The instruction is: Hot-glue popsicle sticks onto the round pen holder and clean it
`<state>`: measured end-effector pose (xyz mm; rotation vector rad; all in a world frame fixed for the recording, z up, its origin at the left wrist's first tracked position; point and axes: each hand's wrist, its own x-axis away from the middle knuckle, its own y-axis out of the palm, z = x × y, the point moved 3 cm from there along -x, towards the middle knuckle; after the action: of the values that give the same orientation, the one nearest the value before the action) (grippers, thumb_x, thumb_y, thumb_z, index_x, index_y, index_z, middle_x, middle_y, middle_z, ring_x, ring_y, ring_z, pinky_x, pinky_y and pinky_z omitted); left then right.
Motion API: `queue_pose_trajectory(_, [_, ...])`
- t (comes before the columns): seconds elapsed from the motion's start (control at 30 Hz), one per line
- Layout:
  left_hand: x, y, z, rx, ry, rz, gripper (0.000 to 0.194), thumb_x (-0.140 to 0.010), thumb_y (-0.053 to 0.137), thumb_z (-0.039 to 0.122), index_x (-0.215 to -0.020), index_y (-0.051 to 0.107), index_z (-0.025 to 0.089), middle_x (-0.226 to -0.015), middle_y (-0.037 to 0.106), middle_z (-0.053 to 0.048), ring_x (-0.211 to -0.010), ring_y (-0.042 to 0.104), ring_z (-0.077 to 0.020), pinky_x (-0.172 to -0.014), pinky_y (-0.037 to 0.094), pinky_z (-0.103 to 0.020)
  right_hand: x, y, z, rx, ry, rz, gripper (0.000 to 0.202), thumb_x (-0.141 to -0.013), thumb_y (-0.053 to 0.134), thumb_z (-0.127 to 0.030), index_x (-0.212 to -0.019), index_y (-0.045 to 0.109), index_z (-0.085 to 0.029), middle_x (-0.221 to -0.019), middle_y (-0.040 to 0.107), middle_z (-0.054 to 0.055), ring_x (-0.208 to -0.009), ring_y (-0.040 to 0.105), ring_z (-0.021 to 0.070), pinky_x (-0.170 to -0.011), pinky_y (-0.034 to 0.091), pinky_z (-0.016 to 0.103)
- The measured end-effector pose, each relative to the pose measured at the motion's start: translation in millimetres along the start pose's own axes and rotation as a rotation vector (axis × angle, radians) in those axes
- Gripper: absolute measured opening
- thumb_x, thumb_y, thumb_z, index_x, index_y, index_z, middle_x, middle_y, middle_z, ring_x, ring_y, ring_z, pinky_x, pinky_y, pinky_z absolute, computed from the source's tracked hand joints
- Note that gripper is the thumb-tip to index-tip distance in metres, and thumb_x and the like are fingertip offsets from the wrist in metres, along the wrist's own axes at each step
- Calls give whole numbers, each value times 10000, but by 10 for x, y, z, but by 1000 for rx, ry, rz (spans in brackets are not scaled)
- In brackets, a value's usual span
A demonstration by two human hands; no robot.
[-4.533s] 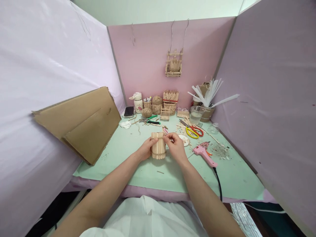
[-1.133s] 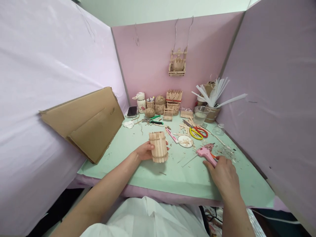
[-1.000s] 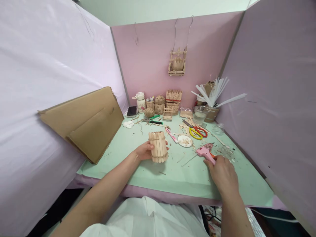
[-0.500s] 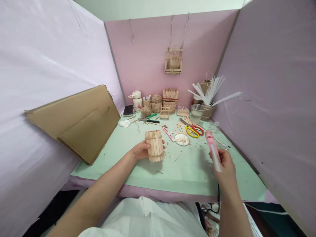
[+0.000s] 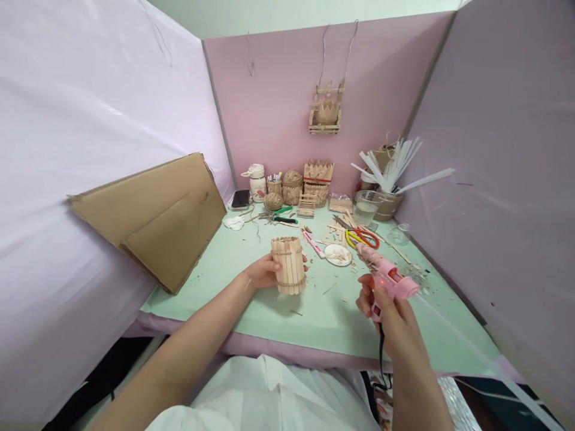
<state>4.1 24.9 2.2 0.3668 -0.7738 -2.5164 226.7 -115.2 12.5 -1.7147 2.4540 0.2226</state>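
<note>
Pink cloth covers the back wall (image 5: 274, 114), lilac cloth hangs at both sides, and pale green lies over the table (image 5: 318, 329). Close to the near edge, the left hand (image 5: 264, 272) grips the stick cup (image 5: 288, 266) from its left side, thumb on the front and fingertips showing round the right side. Two bands of twine ring the stick cup, one near the rim and one near the base; it stands nearly upright in the hand, tilted slightly. Well to its right, the right hand (image 5: 389, 308) is closed round the handle of the glue gun (image 5: 389, 276), whose nozzle points forward and left, towards the yellow handles (image 5: 351, 237) on the table. A small red light glows on its side, and the black cord (image 5: 381, 347) drops from the handle

Between the hands and further back sit the white dish (image 5: 338, 255), with wood bits in it, and the pink tool (image 5: 313, 244) just beside it. Red handles (image 5: 369, 238) lie next to the yellow ones, near loose sticks. At the back stand the bottle (image 5: 257, 185), the twine ball (image 5: 272, 201) and the clear tub (image 5: 366, 209); the phone (image 5: 241, 199) lies at the left. Cardboard (image 5: 166, 215) leans at the far left, and the stick shelf (image 5: 326, 117) hangs against the back wall
</note>
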Motion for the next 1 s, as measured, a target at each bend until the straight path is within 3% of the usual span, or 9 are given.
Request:
queue_pose_trajectory(0.2, [4,2,0,-14,-10,-12,675,-573,765,222,-1210,546,172,-1162,616,-142,-1077,577,-304,-923,412,-472,225,242,-48,132,-98,-115,378,-833,486,-533,-922,614,-189,-703,592,33,-525,484,130,-449,379,239])
queue_pose_trajectory(0.33, [19,-23,-16,-37,-28,-21,682,-565,773,236,-1205,548,161,-1129,630,-153,-1025,602,-302,-900,423,-462,305,453,-103,193,-223,-179,295,-817,530,-473,-922,607,-208,-811,641,62,-722,603,197,-596,489,280])
queue_pose_trajectory(0.43, [29,-47,-27,-49,-33,-11,692,-564,774,244,-1209,542,157,-1087,644,-150,-998,612,-297,-886,430,-460,334,561,-154,232,-298,-177,225,-841,510,-416,-825,587,-205,-736,602,39,-684,590,176,-629,495,281])
queue_pose_trajectory(0.7, [25,-10,-16,-66,-49,-38,722,-570,770,272,-1237,518,164,-1140,617,-162,-1055,586,-319,-914,409,-486,345,662,-243,367,-377,-186,238,-862,480,-374,-693,513,-210,-692,541,31,-664,554,167,-614,465,277])
queue_pose_trajectory(1.0, [23,-1,-13,-73,-59,-38,782,-571,780,275,-1285,473,193,-1142,621,-159,-1025,604,-315,-910,409,-484,342,701,-194,353,-456,-199,186,-872,479,-338,-785,559,-194,-713,548,27,-645,538,151,-570,425,254])
